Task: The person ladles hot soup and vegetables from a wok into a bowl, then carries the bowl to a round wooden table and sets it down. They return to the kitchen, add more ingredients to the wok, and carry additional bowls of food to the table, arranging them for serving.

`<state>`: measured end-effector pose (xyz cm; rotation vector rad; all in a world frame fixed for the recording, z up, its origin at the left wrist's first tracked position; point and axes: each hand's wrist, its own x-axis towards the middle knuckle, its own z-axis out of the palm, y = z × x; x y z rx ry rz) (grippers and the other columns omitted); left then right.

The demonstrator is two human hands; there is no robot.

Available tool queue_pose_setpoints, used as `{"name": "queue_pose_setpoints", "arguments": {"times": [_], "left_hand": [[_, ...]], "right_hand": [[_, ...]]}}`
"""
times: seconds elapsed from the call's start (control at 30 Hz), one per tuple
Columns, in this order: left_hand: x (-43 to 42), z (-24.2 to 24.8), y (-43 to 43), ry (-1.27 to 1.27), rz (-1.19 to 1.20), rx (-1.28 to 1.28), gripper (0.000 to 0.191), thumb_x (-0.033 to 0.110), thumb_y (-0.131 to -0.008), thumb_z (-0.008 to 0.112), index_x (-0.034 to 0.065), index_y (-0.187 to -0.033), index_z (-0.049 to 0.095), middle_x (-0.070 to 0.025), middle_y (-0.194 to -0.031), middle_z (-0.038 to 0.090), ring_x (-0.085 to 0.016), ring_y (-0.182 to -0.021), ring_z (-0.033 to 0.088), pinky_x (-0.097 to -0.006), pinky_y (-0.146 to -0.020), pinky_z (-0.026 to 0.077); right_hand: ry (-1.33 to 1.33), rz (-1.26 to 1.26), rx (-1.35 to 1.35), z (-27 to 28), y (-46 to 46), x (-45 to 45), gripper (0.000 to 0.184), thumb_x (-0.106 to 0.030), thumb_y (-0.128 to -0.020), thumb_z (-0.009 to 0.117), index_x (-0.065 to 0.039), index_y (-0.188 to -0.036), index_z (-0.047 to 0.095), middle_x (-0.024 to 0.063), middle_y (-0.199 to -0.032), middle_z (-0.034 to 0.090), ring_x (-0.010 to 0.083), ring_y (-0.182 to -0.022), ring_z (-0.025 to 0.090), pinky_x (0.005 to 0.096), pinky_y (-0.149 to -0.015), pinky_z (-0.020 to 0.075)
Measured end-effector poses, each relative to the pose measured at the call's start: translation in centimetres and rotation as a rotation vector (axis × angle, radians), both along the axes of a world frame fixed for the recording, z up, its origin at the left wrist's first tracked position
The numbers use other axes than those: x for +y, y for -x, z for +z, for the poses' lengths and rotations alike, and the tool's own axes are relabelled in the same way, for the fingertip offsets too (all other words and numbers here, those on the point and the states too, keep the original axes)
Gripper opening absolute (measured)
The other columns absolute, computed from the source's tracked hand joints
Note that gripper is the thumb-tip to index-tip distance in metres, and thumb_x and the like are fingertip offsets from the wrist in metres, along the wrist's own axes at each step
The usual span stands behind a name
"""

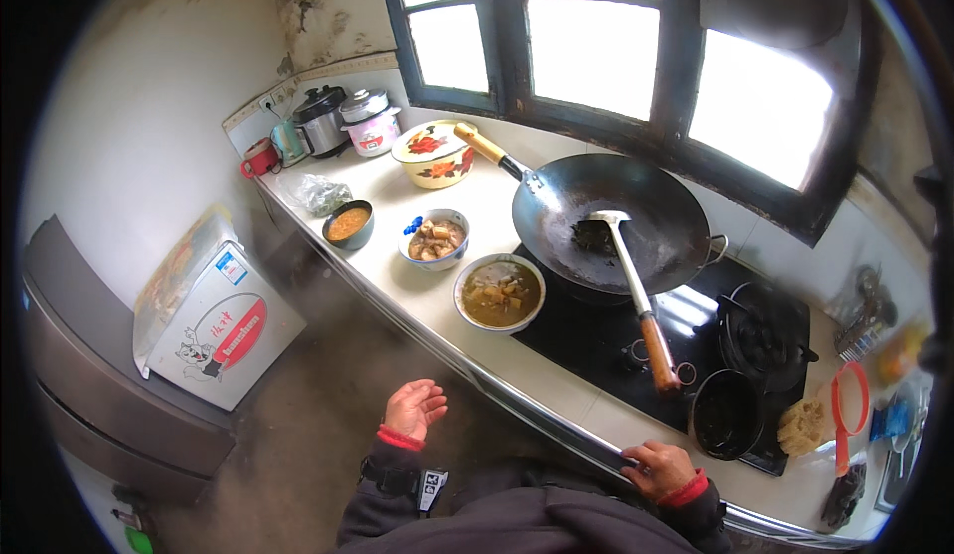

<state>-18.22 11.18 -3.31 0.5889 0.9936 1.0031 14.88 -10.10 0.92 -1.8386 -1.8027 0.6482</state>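
My left hand (pixel 416 409) hangs over the floor in front of the counter, empty, with its fingers loosely bent. At the metal-trimmed counter edge (pixel 551 435) is my right hand (pixel 659 468), its fingers curled and nothing visible in them; whether it touches the edge is unclear. Before me a wok (pixel 671 211) stands on the black gas hob (pixel 589 360). A wok spatula (pixel 633 278) leans in it, blade by dark scraps, its wooden handle over the rim. Left of the hob stand a bowl of soup (pixel 501 293), a bowl of chunky food (pixel 436 239) and a dark bowl of orange-brown food (pixel 348 224).
A lidded enamel pot (pixel 436 170), rice cooker (pixel 374 131) and pressure cooker (pixel 320 123) line the back left. A black pan (pixel 727 416), scrubber (pixel 801 427) and red-rimmed strainer (pixel 850 405) sit at right. A white box (pixel 223 327) and grey fridge (pixel 112 390) stand at left.
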Motion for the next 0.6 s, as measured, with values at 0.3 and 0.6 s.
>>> {"name": "queue_pose_setpoints", "arguments": {"times": [0.3,0.6], "left_hand": [[3.4,-1.1,9.3,0.071,0.11,0.058,0.012,0.014,-0.082,0.054,0.0045,-0.09,0.053,-0.0078,-0.08,0.058,-0.017,-0.069,0.058,-0.0287,-0.058,0.051],[6.9,-2.9,14.7,0.073,0.073,0.014,0.012,0.016,-0.082,0.054,0.0057,-0.088,0.055,-0.0064,-0.078,0.059,-0.017,-0.07,0.059,-0.0278,-0.058,0.051]], "right_hand": [[-0.019,0.118,-0.023,-1.0,7.2,6.8,0.008,-0.011,-0.073,0.054,-0.004,-0.068,0.054,0.0128,-0.069,0.054,0.0325,-0.064,0.054,0.0377,-0.056,0.0443],[-0.012,-0.188,-0.131,-1.1,9.8,9.8,0.019,-0.018,-0.067,0.067,-0.004,-0.073,0.058,0.0119,-0.071,0.056,0.0272,-0.063,0.057,0.0338,-0.056,0.0455]]}}
